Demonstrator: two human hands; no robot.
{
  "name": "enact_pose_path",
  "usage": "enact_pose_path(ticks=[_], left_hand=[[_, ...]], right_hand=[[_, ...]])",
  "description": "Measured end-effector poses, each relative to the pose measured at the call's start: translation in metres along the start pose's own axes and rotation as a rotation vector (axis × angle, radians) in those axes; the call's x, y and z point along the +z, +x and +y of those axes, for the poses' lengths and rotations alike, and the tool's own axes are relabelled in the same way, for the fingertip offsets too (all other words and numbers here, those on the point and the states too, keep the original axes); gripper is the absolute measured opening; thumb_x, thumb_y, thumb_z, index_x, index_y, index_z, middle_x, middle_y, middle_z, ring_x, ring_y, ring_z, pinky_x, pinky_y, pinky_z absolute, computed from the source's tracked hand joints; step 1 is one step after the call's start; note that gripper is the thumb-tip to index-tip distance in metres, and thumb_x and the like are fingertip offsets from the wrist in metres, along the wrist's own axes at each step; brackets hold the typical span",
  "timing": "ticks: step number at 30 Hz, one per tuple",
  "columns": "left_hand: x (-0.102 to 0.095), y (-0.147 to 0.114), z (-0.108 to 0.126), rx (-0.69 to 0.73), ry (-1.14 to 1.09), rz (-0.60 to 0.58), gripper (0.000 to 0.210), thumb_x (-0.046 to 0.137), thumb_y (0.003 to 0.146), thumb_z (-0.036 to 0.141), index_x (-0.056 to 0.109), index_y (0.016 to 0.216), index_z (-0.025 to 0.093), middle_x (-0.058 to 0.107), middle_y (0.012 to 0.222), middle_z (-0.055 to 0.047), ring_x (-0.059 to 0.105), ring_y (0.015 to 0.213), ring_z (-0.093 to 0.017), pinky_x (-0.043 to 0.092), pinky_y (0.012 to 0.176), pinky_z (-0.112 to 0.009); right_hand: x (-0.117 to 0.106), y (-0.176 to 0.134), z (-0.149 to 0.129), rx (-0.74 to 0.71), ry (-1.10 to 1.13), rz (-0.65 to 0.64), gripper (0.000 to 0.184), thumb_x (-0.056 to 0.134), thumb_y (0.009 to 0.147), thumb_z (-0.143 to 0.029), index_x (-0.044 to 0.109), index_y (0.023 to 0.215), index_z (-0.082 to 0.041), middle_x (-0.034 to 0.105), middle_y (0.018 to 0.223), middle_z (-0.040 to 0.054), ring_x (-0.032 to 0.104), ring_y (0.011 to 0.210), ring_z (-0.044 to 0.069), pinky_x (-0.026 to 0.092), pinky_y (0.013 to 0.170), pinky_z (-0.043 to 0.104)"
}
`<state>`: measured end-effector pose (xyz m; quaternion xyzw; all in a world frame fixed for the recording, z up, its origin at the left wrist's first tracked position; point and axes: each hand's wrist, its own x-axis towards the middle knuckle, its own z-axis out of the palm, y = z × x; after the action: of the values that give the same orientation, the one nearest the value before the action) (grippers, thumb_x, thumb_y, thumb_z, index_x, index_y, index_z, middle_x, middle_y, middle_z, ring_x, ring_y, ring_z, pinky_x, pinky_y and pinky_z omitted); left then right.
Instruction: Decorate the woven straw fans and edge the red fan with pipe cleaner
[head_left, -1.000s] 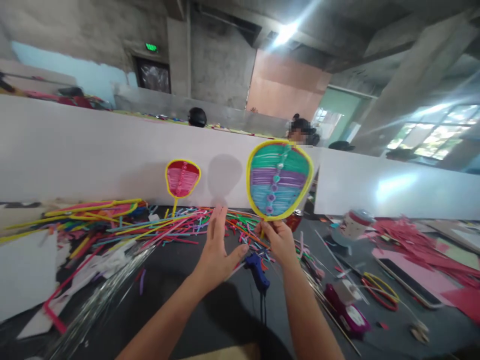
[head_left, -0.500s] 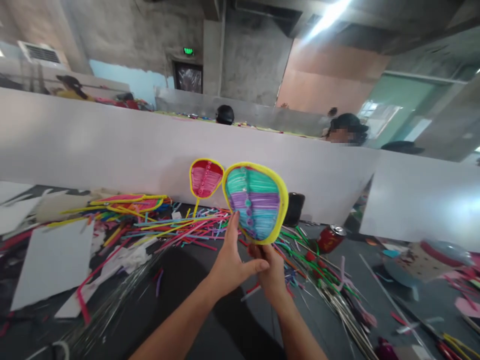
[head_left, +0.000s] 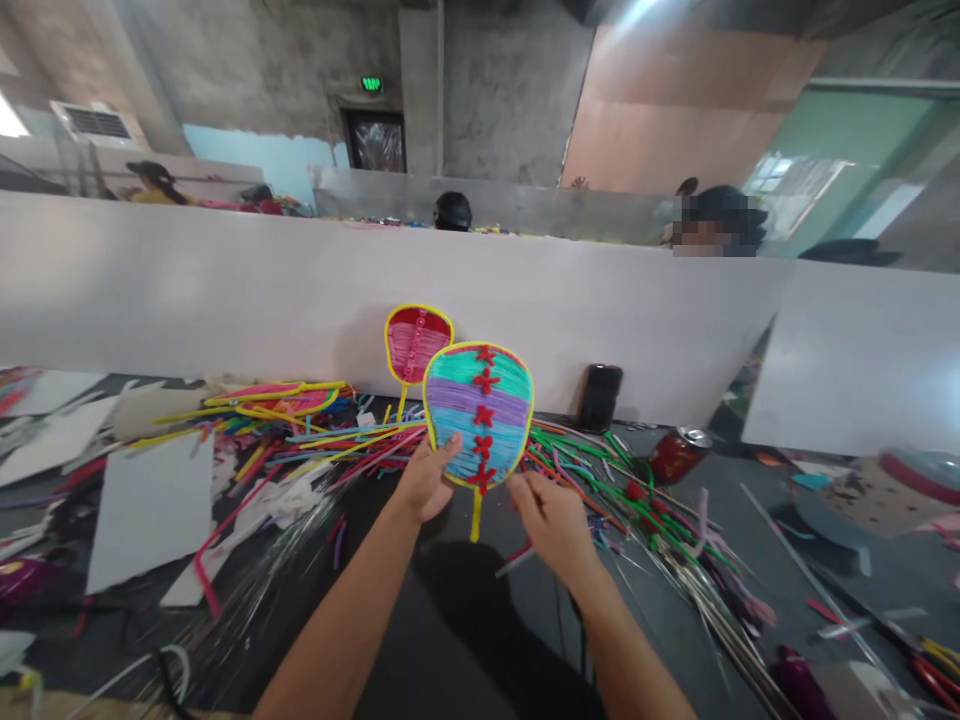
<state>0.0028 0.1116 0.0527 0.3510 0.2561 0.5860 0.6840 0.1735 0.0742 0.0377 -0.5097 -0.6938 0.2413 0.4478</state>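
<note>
While left fingers [head_left: 447, 452] grip striped fan [head_left: 510, 412], right fingers [head_left: 531, 497] curl against it, hold unclear; red can [head_left: 675, 458], contents hidden.

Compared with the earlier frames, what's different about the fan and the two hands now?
The larger fan has been turned over, showing red flowers, and brought left and lower, overlapping the pink fan in view. The left hand, open at first, now grips its lower left edge; the right hand has left the handle for the lower right rim. The pink fan stayed upright.
</note>
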Motion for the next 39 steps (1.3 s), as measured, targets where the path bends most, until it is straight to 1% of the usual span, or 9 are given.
enact_pose_path(ticks=[3,5,8,11,14,21,30,36,39], left_hand=[[-0.012,0.004,-0.001,-0.082,-0.137,-0.053,0.035,0.066,0.077,0.028,0.06,0.11,0.017,0.071,0.102,-0.007,0.065,0.1,-0.024,0.048,0.093,-0.044],[-0.018,0.005,-0.007,-0.128,-0.195,-0.087,0.032,0.066,0.078,0.025,0.061,0.108,0.015,0.072,0.1,-0.007,0.066,0.097,-0.024,0.048,0.094,-0.044],[-0.022,0.002,-0.019,-0.209,-0.217,-0.161,0.026,0.064,0.079,0.021,0.063,0.105,0.014,0.073,0.097,-0.008,0.068,0.093,-0.024,0.049,0.093,-0.044],[-0.021,-0.005,-0.025,-0.267,-0.157,-0.232,0.027,0.068,0.077,0.021,0.064,0.103,0.014,0.073,0.098,-0.008,0.068,0.091,-0.024,0.051,0.09,-0.042],[-0.019,-0.01,-0.019,-0.264,-0.024,-0.263,0.035,0.074,0.071,0.024,0.064,0.103,0.013,0.073,0.096,-0.01,0.069,0.088,-0.025,0.052,0.086,-0.039],[-0.017,-0.005,0.014,-0.073,0.162,-0.116,0.042,0.07,0.076,0.03,0.058,0.114,0.016,0.069,0.105,-0.009,0.066,0.095,-0.022,0.051,0.086,-0.033],[-0.02,0.0,0.012,-0.037,0.181,-0.048,0.043,0.072,0.073,0.032,0.061,0.11,0.014,0.072,0.098,-0.01,0.067,0.089,-0.023,0.051,0.081,-0.034],[-0.024,0.0,0.012,-0.174,0.12,-0.098,0.04,0.07,0.075,0.026,0.061,0.112,0.014,0.071,0.098,-0.011,0.068,0.084,-0.022,0.052,0.078,-0.034],[-0.023,-0.002,0.009,-0.244,0.151,-0.144,0.04,0.07,0.076,0.026,0.061,0.112,0.014,0.071,0.099,-0.012,0.068,0.08,-0.021,0.052,0.073,-0.031]], right_hand=[[-0.021,0.008,0.005,0.147,0.254,0.227,0.028,0.051,0.087,-0.044,0.059,0.073,-0.021,0.047,0.042,-0.0062,0.045,0.039,0.01,0.034,0.044,0.022],[-0.029,0.013,0.009,0.21,0.512,0.355,0.025,0.063,0.079,-0.044,0.058,0.09,-0.022,0.057,0.055,-0.0062,0.053,0.048,0.01,0.042,0.049,0.022],[-0.034,0.019,0.011,0.27,0.874,0.315,0.044,0.072,0.07,-0.043,0.055,0.107,-0.025,0.068,0.092,-0.0002,0.064,0.076,0.015,0.051,0.067,0.028],[-0.032,0.021,0.013,0.291,1.033,0.194,0.036,0.071,0.072,-0.041,0.06,0.102,-0.026,0.068,0.098,-0.0004,0.064,0.081,0.016,0.052,0.072,0.03],[-0.03,0.021,0.017,0.309,1.076,0.151,0.028,0.073,0.071,-0.038,0.062,0.094,-0.025,0.069,0.089,-0.0021,0.064,0.076,0.016,0.053,0.07,0.03],[-0.019,0.018,0.023,0.347,1.053,0.004,0.028,0.073,0.071,-0.039,0.062,0.091,-0.023,0.069,0.082,-0.0013,0.064,0.08,0.018,0.053,0.07,0.031],[-0.01,0.016,0.024,0.324,0.975,-0.113,0.03,0.069,0.075,-0.04,0.06,0.099,-0.025,0.069,0.097,-0.0003,0.063,0.086,0.018,0.052,0.074,0.031],[-0.015,0.016,0.03,0.334,0.892,-0.062,0.04,0.067,0.077,-0.044,0.058,0.112,-0.028,0.066,0.111,0.0012,0.062,0.094,0.02,0.051,0.075,0.031],[-0.02,0.017,0.031,0.33,0.858,-0.018,0.043,0.068,0.076,-0.043,0.058,0.115,-0.029,0.067,0.108,0.0014,0.063,0.09,0.019,0.051,0.075,0.031]])
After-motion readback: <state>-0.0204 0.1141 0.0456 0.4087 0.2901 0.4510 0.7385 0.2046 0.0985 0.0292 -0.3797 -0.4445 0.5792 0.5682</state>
